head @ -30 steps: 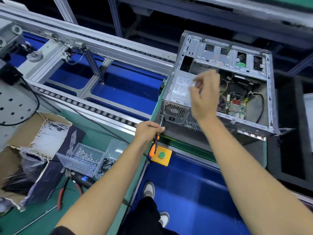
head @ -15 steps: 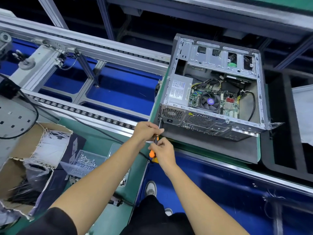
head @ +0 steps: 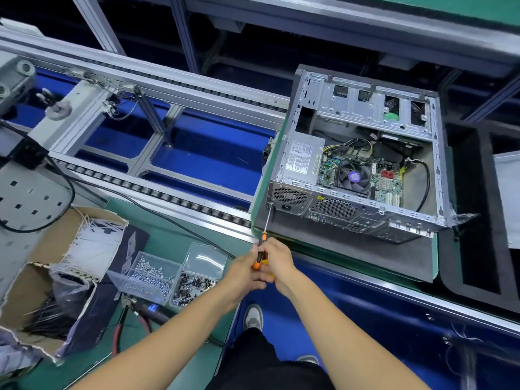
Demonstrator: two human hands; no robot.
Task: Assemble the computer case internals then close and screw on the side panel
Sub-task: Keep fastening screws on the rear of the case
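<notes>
Conveyor: a long aluminium roller conveyor frame (head: pixel 157 80) over a blue floor, running far ahead and to the left of both hands.
Case: an open grey sheet-metal computer case (head: pixel 363 161) lying on its side on a dark foam-topped green pallet (head: pixel 365 257), ahead and to the right of the hands; motherboard, round black cooler fan (head: pixel 353 177) and boxy silver power supply (head: pixel 302 159) show inside, side panel off.
Box: a torn brown cardboard box (head: pixel 42 277) of white and black cable ties, well left of the left hand.
Trays: two clear plastic trays (head: pixel 168 274) of silver and dark screws on the green bench, just left of the left hand.
Screwdriver: an orange-and-black-handled screwdriver (head: pixel 261 249); its thin shaft slants up from the hands to the case's near left rear corner, tip at a screw there.
Left hand: the left hand (head: pixel 244 273) wraps the handle's lower end.
Right hand: the right hand (head: pixel 277 260) pinches the handle from the right, touching the left hand.
</notes>
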